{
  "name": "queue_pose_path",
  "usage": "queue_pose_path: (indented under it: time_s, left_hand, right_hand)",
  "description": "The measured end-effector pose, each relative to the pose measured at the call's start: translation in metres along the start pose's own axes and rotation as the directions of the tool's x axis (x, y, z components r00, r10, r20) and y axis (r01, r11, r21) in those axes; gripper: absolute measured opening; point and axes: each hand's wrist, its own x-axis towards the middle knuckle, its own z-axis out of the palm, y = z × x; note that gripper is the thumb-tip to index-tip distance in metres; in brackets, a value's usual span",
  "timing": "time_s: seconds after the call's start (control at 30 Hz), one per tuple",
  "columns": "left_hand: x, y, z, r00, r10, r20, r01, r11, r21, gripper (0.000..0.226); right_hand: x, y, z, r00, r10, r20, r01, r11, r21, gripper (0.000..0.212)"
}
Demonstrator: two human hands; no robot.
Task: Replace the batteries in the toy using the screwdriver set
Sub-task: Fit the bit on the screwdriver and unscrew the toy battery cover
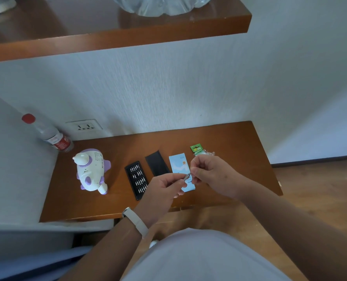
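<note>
L hand (162, 187) grips the thin screwdriver (183, 176) by its handle, above the table (229, 142). R hand (211, 175) pinches the screwdriver's tip w/ curled fingers. The toy (91, 171) lies on the table's left side, well apart from both hands. To its right: bit tray (137, 179), black lid (157, 162), blue box (179, 163) & green battery pack (198, 151). A bottle (51, 134) stands at the back left.

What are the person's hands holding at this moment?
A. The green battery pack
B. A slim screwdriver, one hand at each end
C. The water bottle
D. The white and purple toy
B: the left hand grips the handle of the screwdriver and the right hand pinches its tip, while the toy sits untouched on the table.
</note>
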Motion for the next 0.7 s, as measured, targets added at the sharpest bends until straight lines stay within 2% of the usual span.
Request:
queue_pose_path:
  time_s: [0.23,0.5,0.6,0.7]
  left_hand:
    - [0.001,0.008,0.002,1.000,0.009,0.011,-0.009,1.000,0.024,0.022]
    - [-0.001,0.010,0.009,0.999,-0.040,0.004,0.040,0.998,0.044,0.012]
    - [-0.004,0.012,0.009,0.998,-0.053,-0.016,0.054,0.997,0.049,0.015]
    - [-0.007,0.011,0.006,0.996,-0.065,-0.059,0.066,0.998,0.024,0.015]
  right_hand:
    - [0.003,0.005,-0.003,1.000,0.001,0.011,-0.002,0.997,0.078,0.011]
    - [0.008,0.013,-0.006,0.999,-0.013,0.031,0.009,0.992,0.126,0.010]
    - [0.010,0.015,-0.004,0.998,-0.015,0.058,0.002,0.975,0.221,0.006]
    - [0.013,0.019,0.001,0.997,-0.002,0.082,-0.024,0.951,0.309,0.011]
